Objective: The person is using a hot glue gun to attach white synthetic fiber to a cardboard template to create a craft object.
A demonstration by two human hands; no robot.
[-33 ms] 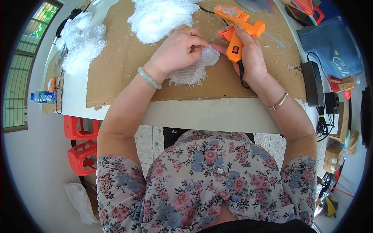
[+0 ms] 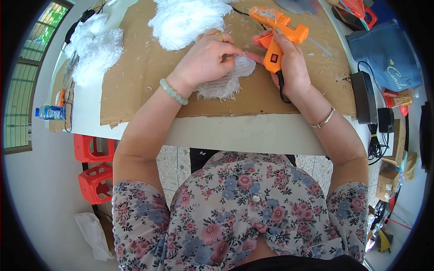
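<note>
on cardboard-topped surface (image 2: 253,135), seemingly midway: pinching white mesh piece (image 2: 221,83) with left hand (image 2: 209,55), gripping orange glue gun (image 2: 273,48) in right hand (image 2: 293,65), white heap (image 2: 187,22) apparently left to use.

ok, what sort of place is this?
Probably a craft workspace: a cardboard sheet covers much of the table, the right hand holds an orange glue gun, and a heap of stringy white material lies on the cardboard.
</note>
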